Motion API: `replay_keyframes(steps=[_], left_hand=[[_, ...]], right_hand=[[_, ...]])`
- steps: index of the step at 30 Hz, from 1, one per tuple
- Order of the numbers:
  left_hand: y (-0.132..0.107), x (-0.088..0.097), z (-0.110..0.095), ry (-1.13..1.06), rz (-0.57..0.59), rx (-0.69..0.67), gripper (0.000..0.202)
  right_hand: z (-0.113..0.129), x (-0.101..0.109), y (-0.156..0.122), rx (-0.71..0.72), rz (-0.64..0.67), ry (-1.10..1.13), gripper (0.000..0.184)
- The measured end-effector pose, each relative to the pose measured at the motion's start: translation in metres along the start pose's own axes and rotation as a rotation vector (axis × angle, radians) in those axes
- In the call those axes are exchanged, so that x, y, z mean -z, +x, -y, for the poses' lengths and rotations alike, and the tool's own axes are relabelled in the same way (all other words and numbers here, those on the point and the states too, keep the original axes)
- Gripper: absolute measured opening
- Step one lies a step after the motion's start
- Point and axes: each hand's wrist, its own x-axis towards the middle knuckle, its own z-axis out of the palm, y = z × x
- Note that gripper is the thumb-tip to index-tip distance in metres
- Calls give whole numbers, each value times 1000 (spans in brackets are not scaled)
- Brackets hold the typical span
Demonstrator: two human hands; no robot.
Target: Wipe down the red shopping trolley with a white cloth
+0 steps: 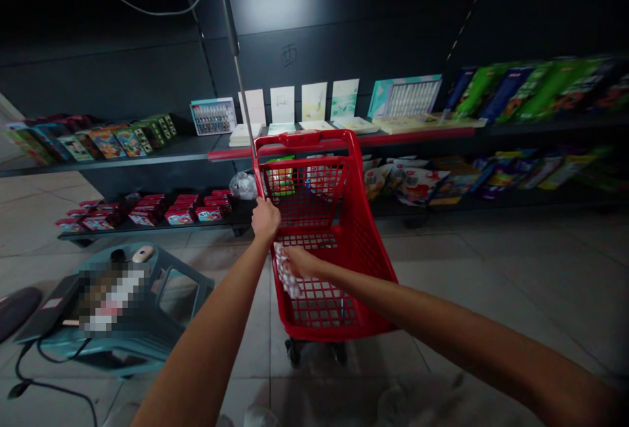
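- On a pale tiled floor [466,283], before a long dark grey shelf unit [393,40], a bright red plastic shopping cart [366,237] with latticed walls is seen at the centre.
- The cart's left upper rim is grasped by the left hand [266,219], its fingers curled closed around the red plastic.
- A crumpled white cloth with a pale spotted pattern [287,276] is gripped in the bunched fingers of the right hand [301,261] and held at the cart's left side, near the left hand and lower in view.
- A slim metal pole with a dark sleeve [240,80] is slanted down to the cart's upper left corner; whether the two touch cannot be told.
- At left, a blue-grey plastic stool [145,334] is topped with a pale computer mouse [143,254] and items hidden by a blurred patch.
- Behind the cart, upright white booklets [282,105] are displayed; green and blue snack bags [545,93] are ranged at far right, and small red boxes [184,209] are lined up low at left.
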Motion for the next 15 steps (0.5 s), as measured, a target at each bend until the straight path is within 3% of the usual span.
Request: replay_keyframes(steps=[2,5,8,10,12,15], left_hand=[[0,2,0,-4,-1,10,37],[1,5,2,-8,-1,17,37],[1,7,4,-3,-2,13,37],[0,7,4,2,-3,4,38],[-1,7,4,6,-3,-6,38],[-2,6,3,16,-5,-17,37]], right_hand=[[-2,-9,-27,7,144,-84,10],[-6,-10,-52,32,370,-162,17],[-11,7,-41,-22,429,-41,19],[-14,25,-14,-121,289,-5,20],[-16,43,20,-220,49,-68,22],[-17,60,65,-255,-228,-157,28]])
